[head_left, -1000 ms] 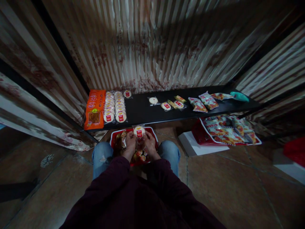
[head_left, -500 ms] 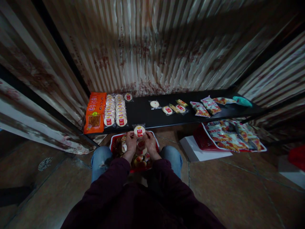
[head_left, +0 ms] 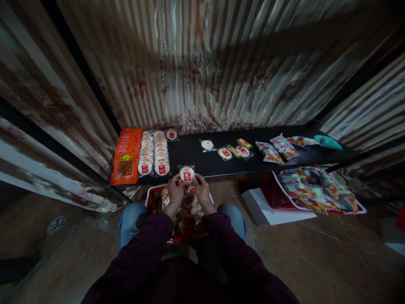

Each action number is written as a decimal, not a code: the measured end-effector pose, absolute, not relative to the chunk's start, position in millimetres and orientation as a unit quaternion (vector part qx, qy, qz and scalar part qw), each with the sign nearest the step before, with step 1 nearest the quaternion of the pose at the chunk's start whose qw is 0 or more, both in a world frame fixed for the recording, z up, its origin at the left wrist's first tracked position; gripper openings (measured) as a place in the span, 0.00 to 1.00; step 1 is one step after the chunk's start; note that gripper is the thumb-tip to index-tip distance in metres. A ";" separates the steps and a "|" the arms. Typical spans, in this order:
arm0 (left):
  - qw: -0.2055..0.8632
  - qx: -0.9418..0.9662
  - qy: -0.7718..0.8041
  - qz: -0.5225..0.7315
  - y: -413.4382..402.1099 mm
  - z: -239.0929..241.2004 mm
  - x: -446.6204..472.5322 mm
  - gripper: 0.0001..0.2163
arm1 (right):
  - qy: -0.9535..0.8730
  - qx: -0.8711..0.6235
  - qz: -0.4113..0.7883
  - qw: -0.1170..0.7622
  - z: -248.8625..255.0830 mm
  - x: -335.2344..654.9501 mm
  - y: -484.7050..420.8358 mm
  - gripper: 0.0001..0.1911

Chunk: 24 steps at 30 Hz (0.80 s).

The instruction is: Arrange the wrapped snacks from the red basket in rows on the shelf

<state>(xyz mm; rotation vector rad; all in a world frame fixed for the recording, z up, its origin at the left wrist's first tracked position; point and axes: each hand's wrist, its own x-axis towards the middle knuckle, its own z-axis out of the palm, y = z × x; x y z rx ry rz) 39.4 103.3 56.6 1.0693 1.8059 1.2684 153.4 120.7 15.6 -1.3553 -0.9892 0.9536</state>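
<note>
A wrapped round white rice cracker with a red label is held upright by both hands, just in front of the shelf's front edge. My left hand pinches its wrapper at the left side and my right hand at the right. Beneath the hands, between the knees, stands a red basket holding more wrapped snacks. On the black shelf, overlapping rows of the same crackers lie left of centre, with one single cracker behind them.
Orange snack packets lie at the shelf's left end. Loose crackers, small gold packs, printed bags and a teal packet spread rightward. Below right, a basket of bags rests by a white box.
The view has shifted slightly, so the shelf appears a little lower. Both hands still hold the rice cracker upright, now nearer the shelf edge, overlapping it in view.
</note>
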 end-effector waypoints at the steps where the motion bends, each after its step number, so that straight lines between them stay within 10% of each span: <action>1: 0.333 0.409 0.695 0.489 106.0 58.1 40.2 0.14 | -0.421 -0.574 0.408 0.571 14.4 153.9 123.9 0.19; 24: 0.342 0.412 0.674 0.509 179.7 64.6 42.9 0.15 | -0.436 -0.573 0.385 0.577 19.4 154.7 213.0 0.15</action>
